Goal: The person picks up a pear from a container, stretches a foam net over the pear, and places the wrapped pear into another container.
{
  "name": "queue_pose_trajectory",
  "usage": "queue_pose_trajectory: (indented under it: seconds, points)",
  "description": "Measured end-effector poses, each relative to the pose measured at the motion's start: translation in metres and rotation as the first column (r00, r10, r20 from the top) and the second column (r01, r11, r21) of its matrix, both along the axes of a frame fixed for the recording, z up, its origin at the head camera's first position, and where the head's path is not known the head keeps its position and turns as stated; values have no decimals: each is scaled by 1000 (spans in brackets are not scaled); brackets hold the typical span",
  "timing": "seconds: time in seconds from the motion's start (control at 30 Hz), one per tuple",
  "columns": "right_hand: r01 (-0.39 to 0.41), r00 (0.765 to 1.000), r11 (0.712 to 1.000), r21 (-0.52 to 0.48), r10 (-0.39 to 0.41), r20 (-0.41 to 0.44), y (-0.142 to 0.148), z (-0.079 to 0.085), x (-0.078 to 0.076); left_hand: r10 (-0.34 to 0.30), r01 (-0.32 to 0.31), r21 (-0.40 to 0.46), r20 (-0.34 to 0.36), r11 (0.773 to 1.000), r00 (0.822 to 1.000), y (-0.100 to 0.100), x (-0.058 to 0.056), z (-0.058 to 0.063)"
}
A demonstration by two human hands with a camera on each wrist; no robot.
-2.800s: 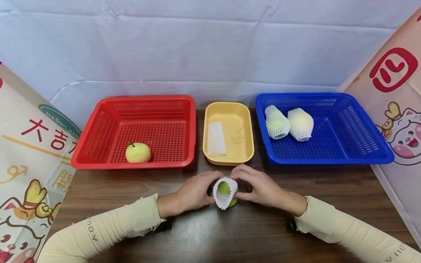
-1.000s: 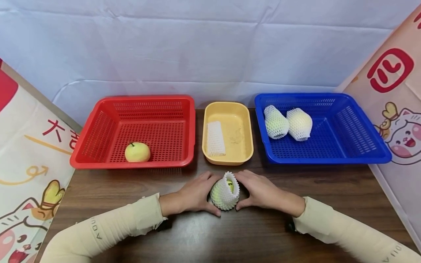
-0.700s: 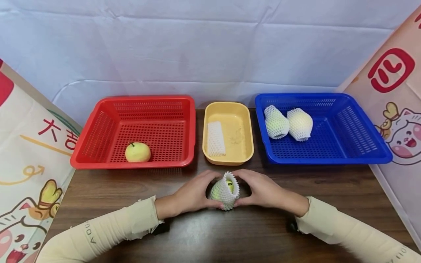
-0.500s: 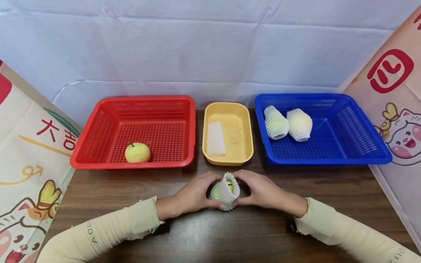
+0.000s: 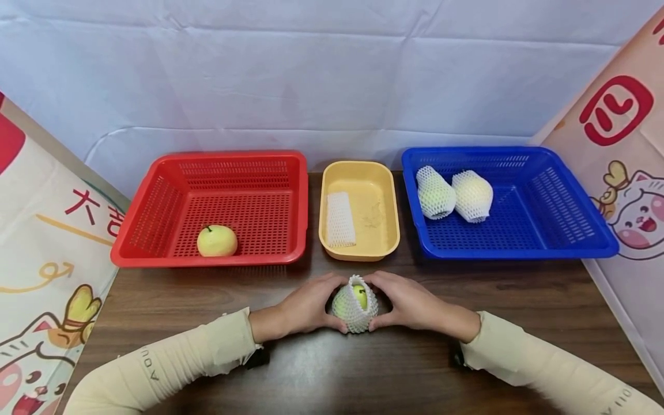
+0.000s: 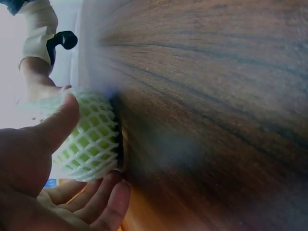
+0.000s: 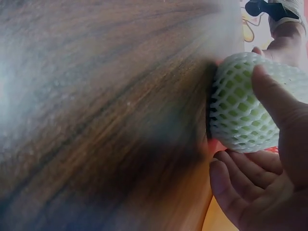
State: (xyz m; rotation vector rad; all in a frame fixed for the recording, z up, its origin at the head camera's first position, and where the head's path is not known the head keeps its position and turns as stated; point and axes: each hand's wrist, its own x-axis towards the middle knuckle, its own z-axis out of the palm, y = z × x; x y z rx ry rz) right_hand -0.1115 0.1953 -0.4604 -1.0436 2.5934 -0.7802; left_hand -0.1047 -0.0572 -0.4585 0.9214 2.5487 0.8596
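Cupping a green fruit (image 5: 359, 299) in its foam sleeve (image 5: 350, 316) from both sides

So the left hand (image 5: 309, 305) and right hand (image 5: 415, 301) are both curled round the sleeve, one per flank, thumbs on the near side and fingers on the far side. The fruit is inside it, between them, seemingly resting on the surface (image 5: 332, 374) just this side of the yellow tray (image 5: 376, 207). Its dark stem (image 5: 362, 291) peeks out of the gaping end.

If it were me, I'd keep the grip light, since the netting looks stretchy and fruit could bruise. Steady it with one side, work the mesh along evenly with the other, so no edge rides up. The opening's a bit lopsided, so some evening out probably wouldn't hurt.

Compared with the earliest frame, the mouth of the net has swung from facing the near edge to pointing up and right, and the bare bit poking out from under it is covered now.

Farther out, nothing's moved: spare sleeve (image 5: 340, 220) flat in the tray, yellow fruit (image 5: 217, 242) in the red basket (image 5: 261, 259), pear-shaped netted fruit (image 5: 437, 197) and rounder netted fruit (image 5: 473, 197) in the blue basket (image 5: 524, 253).
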Motion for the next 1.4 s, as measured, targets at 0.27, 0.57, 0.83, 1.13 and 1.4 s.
queue_pose_trajectory:
  seconds: [0.27,0.57,0.83,1.13,1.4]
  points:
    - [-27,997,998,54,31,-73,-2,-8,-1,14,-14,-60,-9,998,1000,0,-1,-8]
    - [-39,991,998,52,46,-127,-4,-12,-1,22,-29,-113,-69,993,997,2,3,-10]
    - [-36,996,999,34,39,-80,0,-7,-1,33,-32,-95,7,995,999,-3,3,-3]
    - [-2,1000,998,-58,1,-13,2,2,-1,63,-62,71,-3,996,998,-4,4,1]
    - [8,1000,993,-116,-7,7,0,3,1,46,-40,110,-51,993,998,0,5,3]
